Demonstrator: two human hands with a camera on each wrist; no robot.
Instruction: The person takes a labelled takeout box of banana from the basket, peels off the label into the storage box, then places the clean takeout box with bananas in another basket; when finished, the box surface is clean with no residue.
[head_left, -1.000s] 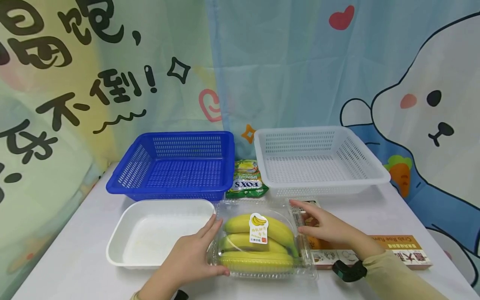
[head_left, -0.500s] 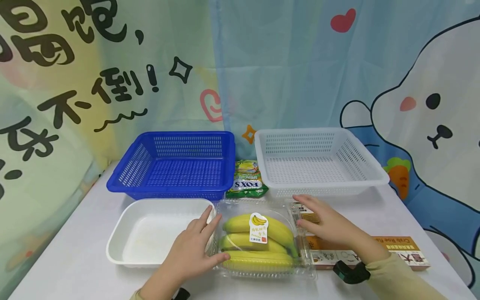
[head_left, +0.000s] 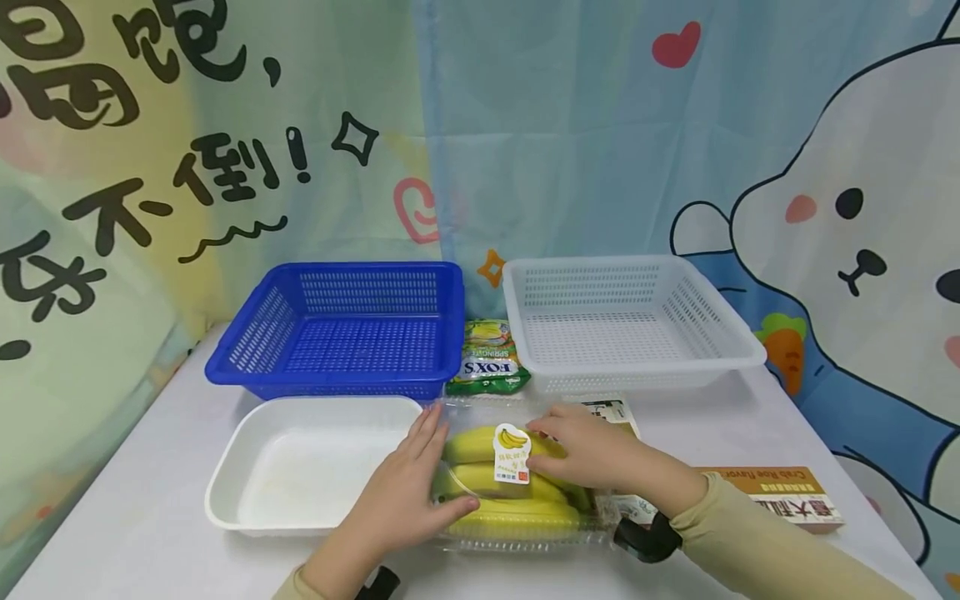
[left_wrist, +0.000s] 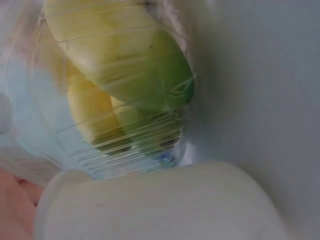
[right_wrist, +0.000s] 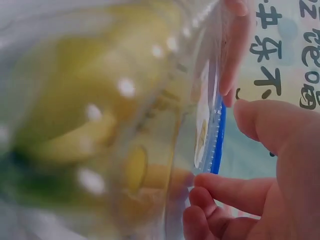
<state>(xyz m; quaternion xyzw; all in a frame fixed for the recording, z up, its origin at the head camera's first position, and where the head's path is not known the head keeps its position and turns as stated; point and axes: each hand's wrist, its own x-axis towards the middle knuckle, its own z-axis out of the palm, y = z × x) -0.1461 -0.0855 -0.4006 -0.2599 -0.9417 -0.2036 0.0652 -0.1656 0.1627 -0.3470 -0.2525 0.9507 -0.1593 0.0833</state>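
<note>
Behind the white table (head_left: 112, 517) hangs a printed curtain (head_left: 555, 142); the banana box (head_left: 513, 496) sits bottom centre. Your left hand (head_left: 405, 492) lies straight-fingered, thumb spread, by its left side; your right hand (head_left: 596, 448) bends loosely over its lid (head_left: 480, 414). Likely slick and flimsy: support both sides low.

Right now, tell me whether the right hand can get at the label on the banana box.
Probably yes: the right hand is over the clear banana box, its fingertips beside the label, and nothing appears to lie between them.
</note>
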